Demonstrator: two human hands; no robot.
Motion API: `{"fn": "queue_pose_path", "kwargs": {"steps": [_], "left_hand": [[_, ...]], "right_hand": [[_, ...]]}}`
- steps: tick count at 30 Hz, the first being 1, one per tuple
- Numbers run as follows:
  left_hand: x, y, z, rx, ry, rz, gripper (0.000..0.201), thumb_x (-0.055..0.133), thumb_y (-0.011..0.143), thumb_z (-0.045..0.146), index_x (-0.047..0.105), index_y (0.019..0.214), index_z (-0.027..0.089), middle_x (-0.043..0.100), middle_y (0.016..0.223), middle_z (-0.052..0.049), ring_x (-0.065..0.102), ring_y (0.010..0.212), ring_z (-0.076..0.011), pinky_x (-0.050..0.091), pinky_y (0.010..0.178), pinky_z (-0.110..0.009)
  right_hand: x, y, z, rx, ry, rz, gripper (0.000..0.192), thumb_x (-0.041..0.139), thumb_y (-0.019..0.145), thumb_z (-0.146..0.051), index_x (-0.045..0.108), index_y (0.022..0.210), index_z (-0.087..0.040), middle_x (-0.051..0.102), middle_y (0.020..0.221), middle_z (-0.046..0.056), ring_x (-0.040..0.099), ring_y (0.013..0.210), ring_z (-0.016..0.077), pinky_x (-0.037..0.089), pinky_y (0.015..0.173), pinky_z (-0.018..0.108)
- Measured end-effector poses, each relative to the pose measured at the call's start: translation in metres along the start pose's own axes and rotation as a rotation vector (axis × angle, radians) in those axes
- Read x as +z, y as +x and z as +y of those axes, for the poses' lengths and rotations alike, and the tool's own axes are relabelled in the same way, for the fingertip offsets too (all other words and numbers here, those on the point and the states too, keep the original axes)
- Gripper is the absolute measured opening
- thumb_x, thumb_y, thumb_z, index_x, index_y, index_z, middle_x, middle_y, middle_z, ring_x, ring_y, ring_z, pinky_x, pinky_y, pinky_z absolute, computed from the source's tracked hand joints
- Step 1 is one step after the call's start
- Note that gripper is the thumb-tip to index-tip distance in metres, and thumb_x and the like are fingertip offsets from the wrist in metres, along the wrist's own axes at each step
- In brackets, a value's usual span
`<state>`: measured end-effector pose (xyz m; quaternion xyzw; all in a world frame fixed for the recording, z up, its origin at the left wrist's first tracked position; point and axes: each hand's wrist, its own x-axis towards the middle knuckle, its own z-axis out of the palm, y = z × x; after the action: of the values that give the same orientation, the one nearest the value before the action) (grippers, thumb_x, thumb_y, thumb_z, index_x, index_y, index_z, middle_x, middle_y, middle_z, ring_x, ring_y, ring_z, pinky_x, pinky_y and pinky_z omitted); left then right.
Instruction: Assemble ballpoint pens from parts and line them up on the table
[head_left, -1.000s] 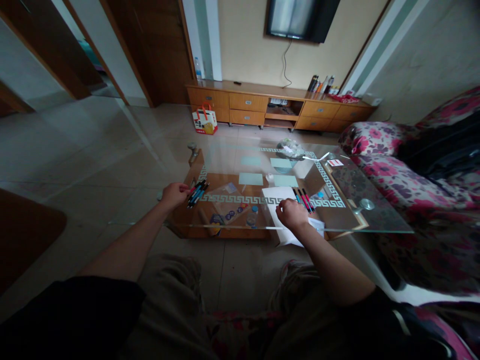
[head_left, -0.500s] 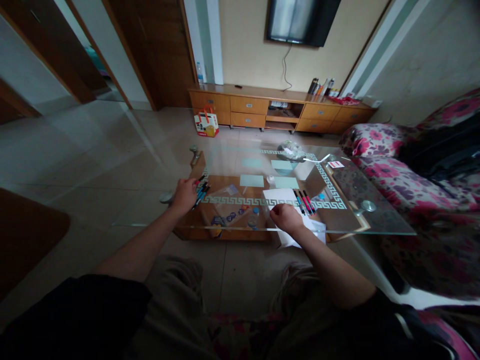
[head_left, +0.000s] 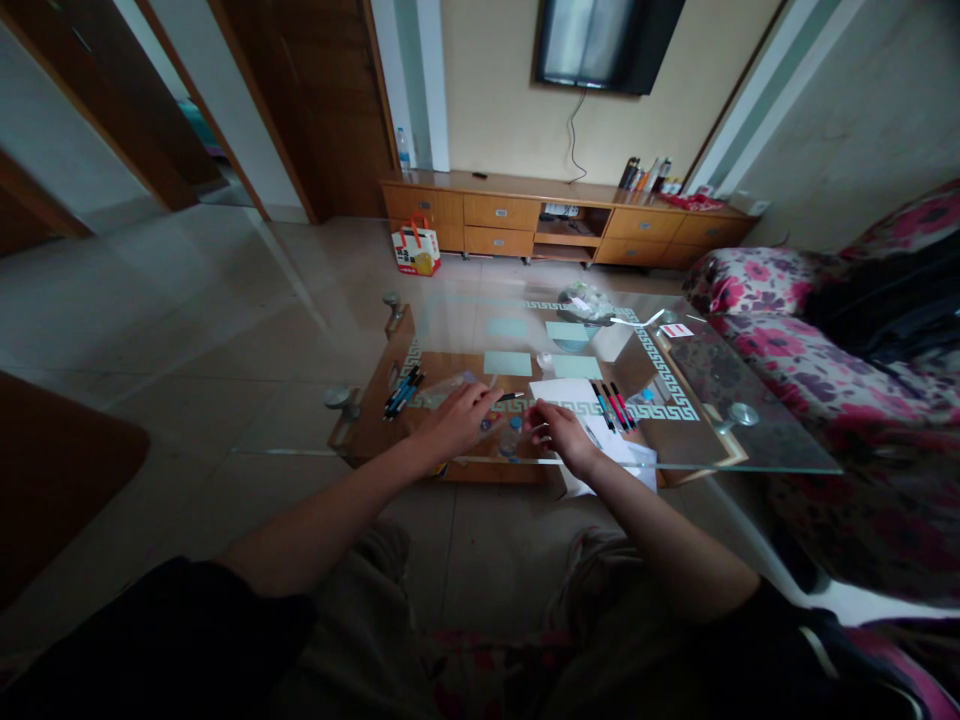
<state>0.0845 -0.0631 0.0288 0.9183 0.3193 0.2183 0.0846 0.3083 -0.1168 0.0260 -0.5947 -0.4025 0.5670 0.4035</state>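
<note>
From the head camera, looks down over a glass-topped coffee table [head_left: 454,333] with a Greek-key border [head_left: 669,385]. Grips a slim dark pen [head_left: 512,396] in the left hand [head_left: 459,417], with fingers wrapped around one end and the pale tip pointing toward the right. Holds the pen above the near part of the glass, around the middle, just short of the right hand [head_left: 559,433]. Bends the right hand's fingers loosely, with nothing visible between them, beside a white sheet of paper [head_left: 562,393].

Shows black and blue pens [head_left: 403,392] bunched at the table's left end, well apart from the left hand. Has a row of blue and red pens [head_left: 619,405] lying to the right of the right hand, near the paper. Includes a clear bottle [head_left: 510,440] with a blue cap, seen through the glass below the two hands.

Beyond the table, takes in a wooden TV cabinet [head_left: 499,210], a carrier bag [head_left: 416,250] on the floor in front, a wall-mounted television [head_left: 604,45] above, and a floral sofa [head_left: 780,345] at right.
</note>
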Motion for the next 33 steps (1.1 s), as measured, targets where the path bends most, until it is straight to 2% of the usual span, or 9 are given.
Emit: {"fn": "queue_pose_path", "kwargs": {"steps": [4,7,16,24,30,33], "left_hand": [[-0.001,0.0,0.007,0.044,0.098,-0.091,0.035,0.044,0.096,0.017,0.058,0.128,0.02,0.059,0.109,-0.011,0.058,0.096,-0.0216,0.048,0.086,-0.032],[-0.001,0.0,0.007,0.091,0.16,-0.094,0.03,0.045,0.097,0.017,0.061,0.122,0.02,0.06,0.104,-0.009,0.059,0.093,-0.0197,0.048,0.082,-0.029],[0.007,-0.003,0.002,0.128,0.108,-0.057,0.027,0.042,0.102,0.03,0.062,0.118,0.021,0.061,0.099,-0.005,0.061,0.09,-0.0155,0.049,0.076,-0.025],[0.012,-0.003,-0.001,0.108,0.154,-0.067,0.026,0.044,0.101,0.032,0.06,0.119,0.022,0.063,0.1,-0.005,0.063,0.089,-0.0161,0.048,0.074,-0.025],[0.012,-0.003,-0.001,0.096,0.121,-0.084,0.02,0.047,0.1,0.032,0.061,0.106,0.019,0.063,0.098,-0.005,0.063,0.086,-0.0166,0.047,0.072,-0.025],[0.014,-0.003,-0.001,0.089,0.108,-0.07,0.02,0.047,0.1,0.033,0.061,0.105,0.019,0.064,0.098,-0.005,0.063,0.088,-0.0171,0.047,0.074,-0.026]], "right_hand": [[-0.001,-0.002,0.001,0.036,0.007,-0.054,0.043,0.048,0.092,-0.056,0.06,0.084,-0.016,0.063,0.073,0.002,0.051,0.05,0.0084,0.032,0.043,0.018],[0.0,0.002,0.007,0.03,-0.015,-0.053,0.043,0.053,0.089,-0.058,0.059,0.079,-0.017,0.063,0.07,0.001,0.05,0.049,0.008,0.031,0.042,0.018],[0.004,0.009,0.018,0.023,0.01,-0.098,0.041,0.06,0.087,-0.055,0.06,0.074,-0.017,0.062,0.066,0.001,0.05,0.048,0.0075,0.036,0.045,0.019],[0.007,0.014,0.023,0.064,0.063,-0.131,0.043,0.059,0.087,-0.058,0.06,0.074,-0.017,0.061,0.064,0.0,0.049,0.047,0.0076,0.033,0.043,0.02],[0.005,0.017,0.025,0.088,0.065,-0.151,0.047,0.062,0.083,-0.063,0.059,0.075,-0.018,0.06,0.06,0.0,0.048,0.045,0.0082,0.028,0.041,0.02],[0.004,0.016,0.023,0.093,0.057,-0.163,0.048,0.06,0.084,-0.064,0.059,0.074,-0.018,0.06,0.059,0.0,0.048,0.044,0.0085,0.029,0.041,0.02]]}}
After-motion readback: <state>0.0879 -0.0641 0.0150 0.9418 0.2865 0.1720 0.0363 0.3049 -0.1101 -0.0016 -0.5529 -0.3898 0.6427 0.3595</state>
